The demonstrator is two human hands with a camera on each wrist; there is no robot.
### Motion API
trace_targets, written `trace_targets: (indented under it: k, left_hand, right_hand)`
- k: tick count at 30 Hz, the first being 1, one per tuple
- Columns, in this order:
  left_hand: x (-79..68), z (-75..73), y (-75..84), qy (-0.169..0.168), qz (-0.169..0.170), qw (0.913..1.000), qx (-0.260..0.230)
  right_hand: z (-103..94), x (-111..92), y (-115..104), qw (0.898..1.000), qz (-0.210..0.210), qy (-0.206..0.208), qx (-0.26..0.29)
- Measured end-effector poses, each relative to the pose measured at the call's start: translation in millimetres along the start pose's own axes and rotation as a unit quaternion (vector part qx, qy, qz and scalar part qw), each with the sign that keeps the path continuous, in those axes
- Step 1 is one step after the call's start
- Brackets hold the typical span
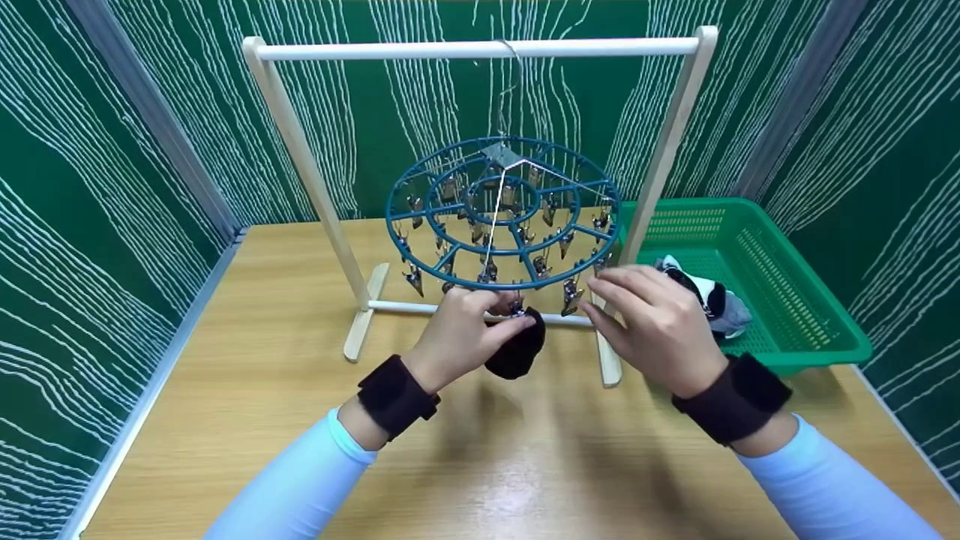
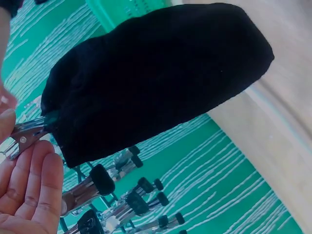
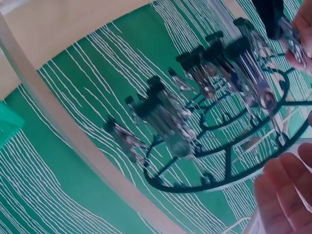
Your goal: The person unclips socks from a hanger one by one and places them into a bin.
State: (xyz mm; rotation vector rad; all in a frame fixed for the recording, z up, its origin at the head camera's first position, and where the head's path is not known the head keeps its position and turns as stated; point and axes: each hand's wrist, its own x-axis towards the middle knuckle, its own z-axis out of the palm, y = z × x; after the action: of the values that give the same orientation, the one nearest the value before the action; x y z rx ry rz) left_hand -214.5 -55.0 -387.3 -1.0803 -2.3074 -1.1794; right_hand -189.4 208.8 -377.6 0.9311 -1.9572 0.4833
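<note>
My left hand (image 1: 466, 330) pinches a metal clip (image 2: 28, 137) at the front of a round blue-green drying hanger (image 1: 442, 276), between thumb and fingers. A black sock (image 1: 517, 354) hangs down from that clip, and in the left wrist view its edge sits in the clip's jaws. Beside the front right rim, my right hand (image 1: 654, 324) holds nothing, its fingers only slightly bent. Close to its thumb dangles a bare clip (image 1: 572, 297). More clips (image 3: 163, 124) hang around the hanger's rings in the right wrist view.
The hanger hooks over the white bar (image 1: 420, 51) of a wooden stand (image 1: 307, 165) on the table (image 1: 262, 420). To the right stands a green plastic basket (image 1: 814, 300), with a bundle of black, white and grey cloth items (image 1: 724, 311) in it.
</note>
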Motion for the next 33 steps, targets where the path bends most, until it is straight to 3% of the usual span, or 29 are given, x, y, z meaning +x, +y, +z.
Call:
trace_targets:
  k: [8, 13, 16, 19, 26, 33]
  left_hand:
    - [1.4, -0.1, 0.3, 0.004, -0.011, 0.9999, 0.003]
    - [0.0, 1.2, -2.5, 0.008, -0.01, 0.9998, 0.012]
    - [-0.9, 2.4, -3.8, 0.012, -0.012, 0.9998, 0.014]
    - [-1.6, 3.0, -3.7, 0.016, -0.016, 0.9996, 0.018]
    - [-2.2, 4.7, -1.9, 0.028, -0.025, 0.9988, 0.031]
    - [-0.4, 7.9, -1.0, 0.03, -0.035, 0.9988, 0.016]
  right_hand:
    - [21.8, -38, 10, 0.996, -0.016, -0.089, -0.016]
    - [41.4, -59, 12, 0.989, 0.033, -0.146, 0.014]
    - [50.9, -67, 10, 0.975, 0.091, -0.192, 0.057]
    - [59.8, -70, 7, 0.956, 0.144, -0.23, 0.111]
    - [80.0, -67, 1, 0.923, 0.198, -0.246, 0.219]
    - [91.0, -62, -2, 0.888, 0.257, -0.255, 0.283]
